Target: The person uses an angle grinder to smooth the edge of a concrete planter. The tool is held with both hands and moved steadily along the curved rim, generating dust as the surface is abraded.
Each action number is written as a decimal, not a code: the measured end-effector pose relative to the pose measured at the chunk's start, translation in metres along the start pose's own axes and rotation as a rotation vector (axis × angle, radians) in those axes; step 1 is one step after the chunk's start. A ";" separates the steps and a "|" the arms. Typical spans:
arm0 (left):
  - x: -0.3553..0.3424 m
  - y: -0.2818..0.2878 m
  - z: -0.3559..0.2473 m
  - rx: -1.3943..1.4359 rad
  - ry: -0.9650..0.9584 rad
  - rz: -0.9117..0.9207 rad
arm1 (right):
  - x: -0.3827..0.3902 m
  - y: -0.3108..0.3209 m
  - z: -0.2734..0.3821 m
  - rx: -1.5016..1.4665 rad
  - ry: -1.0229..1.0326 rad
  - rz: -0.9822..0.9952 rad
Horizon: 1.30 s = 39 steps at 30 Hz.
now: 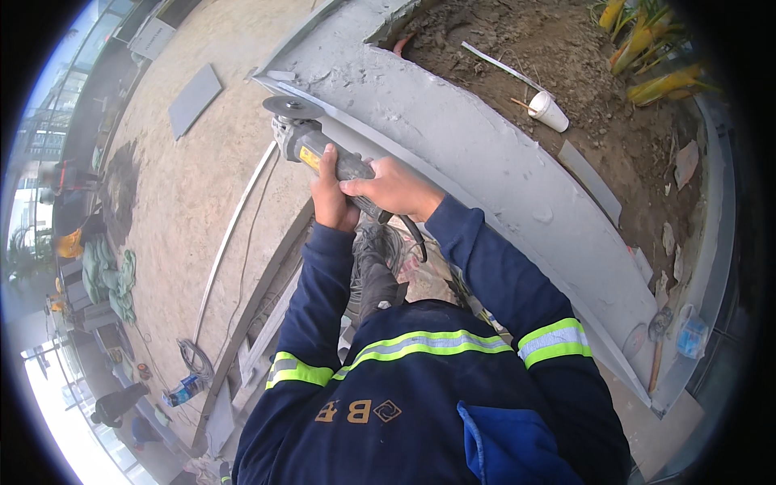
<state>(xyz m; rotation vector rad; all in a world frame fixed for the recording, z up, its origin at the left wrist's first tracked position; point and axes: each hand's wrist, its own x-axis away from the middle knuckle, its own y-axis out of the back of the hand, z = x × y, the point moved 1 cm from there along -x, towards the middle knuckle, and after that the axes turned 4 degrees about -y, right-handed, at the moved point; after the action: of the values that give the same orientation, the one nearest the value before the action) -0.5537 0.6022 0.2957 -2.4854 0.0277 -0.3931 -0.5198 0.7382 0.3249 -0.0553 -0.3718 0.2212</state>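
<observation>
An angle grinder (349,165) with a grey body and a yellow label is held in both my hands. My left hand (332,199) wraps around its body from below, the thumb lying along the side. Further back, my right hand (393,188) grips the rear of the body near the black power cord (418,239). The round cutting disc (292,107) is at the far left end, beside the metal-edged rim of a grey plastered planter wall (453,133). Whether the disc touches that edge I cannot tell.
Soil in the planter holds a white cup (549,112), a pale strip (503,66) and plants. A hammer (656,356) lies at the right. A grey slab (195,100), a long white strip (234,220) and a blue power tool (185,391) lie on the left floor. Coiled cable (396,246) is underfoot.
</observation>
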 end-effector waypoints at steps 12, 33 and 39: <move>-0.043 0.009 -0.023 0.032 0.051 0.003 | -0.041 -0.006 0.022 0.048 -0.039 -0.017; -0.035 0.012 -0.010 0.020 0.042 -0.027 | -0.022 0.000 0.016 0.044 -0.027 0.013; -0.037 0.004 -0.023 0.025 0.057 0.006 | -0.022 -0.005 0.035 -0.001 -0.032 -0.006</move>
<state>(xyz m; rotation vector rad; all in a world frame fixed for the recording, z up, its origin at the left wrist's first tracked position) -0.5957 0.5899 0.3008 -2.4484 0.0534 -0.4587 -0.5512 0.7291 0.3500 -0.0519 -0.4038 0.2158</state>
